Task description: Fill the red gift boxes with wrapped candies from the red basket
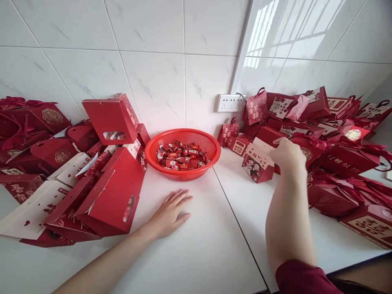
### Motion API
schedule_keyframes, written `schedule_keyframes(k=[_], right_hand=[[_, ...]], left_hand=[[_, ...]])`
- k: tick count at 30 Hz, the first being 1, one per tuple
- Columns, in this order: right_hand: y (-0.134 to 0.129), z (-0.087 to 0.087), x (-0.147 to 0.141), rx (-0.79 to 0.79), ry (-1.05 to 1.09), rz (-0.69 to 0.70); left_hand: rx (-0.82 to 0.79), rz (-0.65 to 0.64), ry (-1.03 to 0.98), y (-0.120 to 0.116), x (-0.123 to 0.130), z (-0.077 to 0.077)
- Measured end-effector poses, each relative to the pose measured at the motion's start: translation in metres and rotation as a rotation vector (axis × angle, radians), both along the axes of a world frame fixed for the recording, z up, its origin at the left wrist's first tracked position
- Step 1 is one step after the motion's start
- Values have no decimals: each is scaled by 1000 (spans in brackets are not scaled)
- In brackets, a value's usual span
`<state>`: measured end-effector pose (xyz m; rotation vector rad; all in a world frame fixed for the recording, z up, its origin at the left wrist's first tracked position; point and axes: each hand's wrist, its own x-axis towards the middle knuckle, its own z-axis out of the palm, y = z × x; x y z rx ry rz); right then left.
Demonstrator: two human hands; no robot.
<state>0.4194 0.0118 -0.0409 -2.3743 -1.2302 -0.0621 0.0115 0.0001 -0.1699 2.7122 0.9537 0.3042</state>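
My left hand (173, 212) lies flat on the white tabletop, fingers stretched out and nothing in them. Just beyond it stands a red plastic basket (183, 174) with many small wrapped candies (183, 155) inside. On the right, my right hand (289, 157) reaches out with curled fingers at the upper right side of a small gift box (257, 167). That box is red and white, with a cartoon couple printed on its front. My fingertips are partly hidden behind the hand and the box.
Several red gift boxes (113, 192) are stacked on the left, some with white panels. Another pile of red boxes with ribbons (346, 159) fills the right. A power strip (231, 103) is fixed to the tiled wall (153, 81). A dark seam crosses the tabletop (208, 249).
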Motion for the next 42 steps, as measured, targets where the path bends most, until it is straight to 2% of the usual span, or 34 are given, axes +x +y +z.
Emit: schedule_keyframes(k=[3,5,7,10,12,13,17,20,22,24,27,30,33,35,38,42], right_hand=[[-22,15,-2,-93,47,222],[-34,25,-19,-67,50,428],[-42,33,-47,47,54,619],[-42,35,-100,159,151,1011],[-37,32,-131,193,194,1239],[-34,29,-143,213,202,1281],[-25,20,-163,252,162,1291],[-20,14,-163,209,136,1357],[-17,11,-164,159,146,1378],[-16,9,-165,112,157,1391],[-20,11,-165,46,178,1413],[-28,16,-161,27,192,1429],[-42,24,-158,-35,207,1534],[-52,28,-158,-118,208,1607],[-66,31,-159,-202,173,1646],[-69,24,-161,-206,105,1641]], left_hand=[[101,6,-70,-5,3,1],[228,-1,-153,-10,5,-1],[374,7,-269,-15,5,-6],[566,21,-467,-21,1,-7],[625,31,-543,-22,-3,2],[632,59,-565,-21,-5,10],[650,260,-593,-15,-7,55],[651,236,-470,-11,-1,84],[533,220,-414,-11,5,98],[371,273,-348,-13,13,112],[211,358,-129,-19,21,135],[119,294,-3,-26,19,154],[43,170,53,-37,7,161],[36,71,94,-47,-1,161],[50,-58,155,-61,-8,157],[110,-76,171,-65,-6,149]])
